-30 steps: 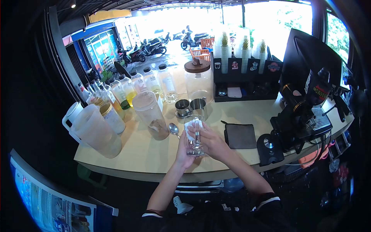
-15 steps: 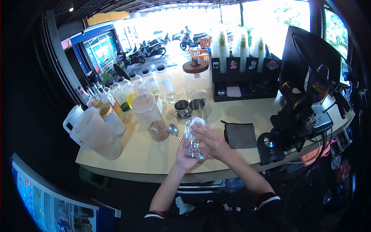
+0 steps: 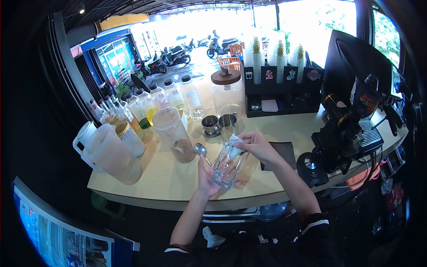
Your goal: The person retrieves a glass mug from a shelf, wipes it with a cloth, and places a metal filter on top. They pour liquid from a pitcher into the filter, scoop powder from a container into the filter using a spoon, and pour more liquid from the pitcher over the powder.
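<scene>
A clear glass mug [image 3: 225, 168] is tilted above the front of the counter, its base toward me. Around its lower part, my left hand [image 3: 207, 181] is closed, with the thumb up along the side. My right hand [image 3: 256, 146] pinches a white tissue [image 3: 235, 147] at the mug's upper rim, and part of the tissue hangs inside the glass. Just left of the mug a metal spoon [image 3: 201, 149] lies on the counter. Beyond the mug stand a metal cup [image 3: 228, 121] and a small dark metal drip filter [image 3: 210, 124].
A lidded plastic canister [image 3: 171, 129] and a plastic pitcher [image 3: 111, 153] stand to the left, several bottles [image 3: 192, 98] behind. A big jar [image 3: 227, 95] and a black cup holder [image 3: 284, 100] are at the back. Right are a grey cloth [image 3: 284, 153], a scale [image 3: 311, 171] and a coffee machine [image 3: 340, 138].
The mug has tipped, its rim swinging to the right. My right hand has shifted from the glass's side to its rim, carrying the tissue, and now partly covers the grey cloth.
</scene>
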A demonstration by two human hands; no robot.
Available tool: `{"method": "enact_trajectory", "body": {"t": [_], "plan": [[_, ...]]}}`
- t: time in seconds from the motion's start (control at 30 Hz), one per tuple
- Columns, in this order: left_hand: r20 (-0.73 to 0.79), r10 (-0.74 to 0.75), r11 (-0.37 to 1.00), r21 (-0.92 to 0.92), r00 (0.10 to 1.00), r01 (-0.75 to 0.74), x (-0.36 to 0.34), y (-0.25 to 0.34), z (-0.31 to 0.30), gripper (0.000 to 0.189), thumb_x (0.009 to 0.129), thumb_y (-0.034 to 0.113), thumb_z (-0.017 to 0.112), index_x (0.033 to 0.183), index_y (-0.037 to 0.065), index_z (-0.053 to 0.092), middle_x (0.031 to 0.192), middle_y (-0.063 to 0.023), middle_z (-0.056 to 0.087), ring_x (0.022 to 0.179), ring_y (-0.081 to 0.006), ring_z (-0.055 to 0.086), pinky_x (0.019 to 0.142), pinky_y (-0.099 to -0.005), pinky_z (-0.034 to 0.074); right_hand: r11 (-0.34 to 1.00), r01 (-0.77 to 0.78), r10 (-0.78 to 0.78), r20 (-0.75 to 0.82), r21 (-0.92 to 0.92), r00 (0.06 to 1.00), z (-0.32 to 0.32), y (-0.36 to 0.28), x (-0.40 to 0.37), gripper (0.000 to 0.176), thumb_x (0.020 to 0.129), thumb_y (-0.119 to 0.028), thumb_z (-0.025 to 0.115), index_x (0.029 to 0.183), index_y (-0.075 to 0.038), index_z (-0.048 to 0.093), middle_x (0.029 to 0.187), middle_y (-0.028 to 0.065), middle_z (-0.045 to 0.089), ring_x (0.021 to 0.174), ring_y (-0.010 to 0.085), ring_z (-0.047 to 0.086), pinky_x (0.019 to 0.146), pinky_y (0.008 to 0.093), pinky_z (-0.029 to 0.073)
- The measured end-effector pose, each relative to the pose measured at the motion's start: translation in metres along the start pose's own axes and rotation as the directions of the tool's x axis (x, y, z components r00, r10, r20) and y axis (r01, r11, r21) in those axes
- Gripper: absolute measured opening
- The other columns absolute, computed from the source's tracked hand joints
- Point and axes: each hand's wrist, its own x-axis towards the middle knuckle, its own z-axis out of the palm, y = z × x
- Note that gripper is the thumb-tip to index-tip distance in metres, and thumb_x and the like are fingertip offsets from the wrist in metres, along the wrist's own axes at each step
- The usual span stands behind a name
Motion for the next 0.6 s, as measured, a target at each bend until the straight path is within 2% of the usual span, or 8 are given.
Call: {"method": "enact_trajectory", "body": {"t": [0.07, 0.13, 0.27, 0.37, 0.43, 0.5, 0.57, 0.6], "plan": [[-0.075, 0.186, 0.959, 0.229, 0.980, -0.165, -0.004, -0.002, 0.015, 0.070, 0.089, 0.054, 0.053, 0.135, 0.003, 0.040, 0.136, -0.0178, 0.043, 0.115, -0.0344, 0.054, 0.092, -0.0508, 0.049, 0.999, -0.011, 0.013, -0.032, 0.052, 0.999, 0.000, 0.004, -0.004, 0.023, 0.087, -0.017, 0.067, 0.098, 0.003, 0.066, 0.083, 0.0070, 0.069, 0.073, 0.0094, 0.063, 0.066, 0.0231, 0.049], [-0.033, 0.285, 0.491, 0.863, 0.958, -0.117, -0.007, -0.002, 0.027, 0.071, 0.084, 0.025, 0.071, 0.140, 0.003, 0.033, 0.137, -0.0175, 0.041, 0.115, -0.0289, 0.055, 0.094, -0.0431, 0.048, 0.994, -0.038, 0.044, -0.060, 0.106, 0.997, 0.002, 0.007, -0.006, 0.017, 0.086, -0.010, 0.067, 0.099, 0.001, 0.065, 0.084, 0.0071, 0.069, 0.078, 0.0115, 0.065, 0.070, 0.0245, 0.049], [-0.111, 0.261, 0.630, 0.772, 0.959, -0.082, -0.005, 0.006, 0.020, 0.080, 0.079, 0.007, 0.071, 0.145, 0.003, 0.026, 0.140, -0.0188, 0.038, 0.117, -0.0275, 0.054, 0.095, -0.0368, 0.047, 0.978, -0.100, 0.120, -0.100, 0.183, 0.988, -0.005, 0.014, -0.001, 0.014, 0.086, -0.009, 0.066, 0.097, -0.001, 0.064, 0.086, 0.0080, 0.069, 0.081, 0.0137, 0.066, 0.071, 0.0261, 0.051], [-0.089, 0.274, 0.664, 0.738, 0.958, -0.121, -0.003, 0.007, 0.012, 0.077, 0.080, 0.007, 0.069, 0.145, 0.002, 0.026, 0.142, -0.0191, 0.037, 0.118, -0.0278, 0.054, 0.094, -0.0366, 0.048, 0.850, -0.076, 0.140, -0.084, 0.522, 0.987, -0.011, 0.007, 0.003, 0.016, 0.087, -0.014, 0.066, 0.095, 0.000, 0.064, 0.089, 0.0096, 0.069, 0.081, 0.0133, 0.066, 0.069, 0.0268, 0.053], [-0.092, 0.279, 0.687, 0.714, 0.956, -0.131, -0.004, 0.004, 0.010, 0.076, 0.081, 0.006, 0.068, 0.145, 0.002, 0.026, 0.142, -0.0189, 0.037, 0.118, -0.0279, 0.054, 0.094, -0.0370, 0.048, 0.906, 0.230, -0.088, -0.373, 0.355, 0.924, -0.016, -0.005, 0.008, 0.016, 0.089, -0.014, 0.064, 0.095, 0.000, 0.062, 0.093, 0.0106, 0.069, 0.084, 0.0154, 0.067, 0.073, 0.0304, 0.054], [-0.095, 0.284, 0.709, 0.691, 0.954, -0.142, -0.005, 0.005, 0.012, 0.075, 0.082, 0.006, 0.067, 0.145, 0.002, 0.026, 0.142, -0.0188, 0.037, 0.118, -0.0280, 0.054, 0.095, -0.0373, 0.048, 0.934, 0.307, -0.209, -0.418, 0.182, 0.884, -0.013, -0.012, 0.007, 0.015, 0.091, -0.011, 0.060, 0.100, 0.001, 0.063, 0.095, 0.0120, 0.069, 0.086, 0.0165, 0.067, 0.075, 0.0318, 0.054], [-0.140, 0.213, 0.666, 0.745, 0.967, -0.039, -0.004, 0.006, 0.016, 0.073, 0.083, 0.006, 0.065, 0.145, 0.002, 0.026, 0.145, -0.0182, 0.034, 0.118, -0.0287, 0.054, 0.094, -0.0376, 0.048, 0.796, 0.331, -0.413, -0.055, -0.507, 0.909, 0.008, -0.015, -0.006, 0.017, 0.090, -0.006, 0.058, 0.105, 0.000, 0.064, 0.093, 0.0134, 0.069, 0.085, 0.0163, 0.067, 0.074, 0.0307, 0.054], [-0.140, 0.209, 0.666, 0.745, 0.968, -0.036, -0.004, 0.005, 0.015, 0.073, 0.083, 0.006, 0.065, 0.145, 0.002, 0.026, 0.145, -0.0182, 0.034, 0.118, -0.0287, 0.054, 0.094, -0.0376, 0.048, 0.859, 0.237, -0.291, -0.051, -0.454, 0.955, 0.030, -0.025, -0.016, 0.021, 0.088, -0.001, 0.057, 0.107, -0.002, 0.065, 0.092, 0.0142, 0.068, 0.085, 0.0146, 0.066, 0.074, 0.0296, 0.053]]}}
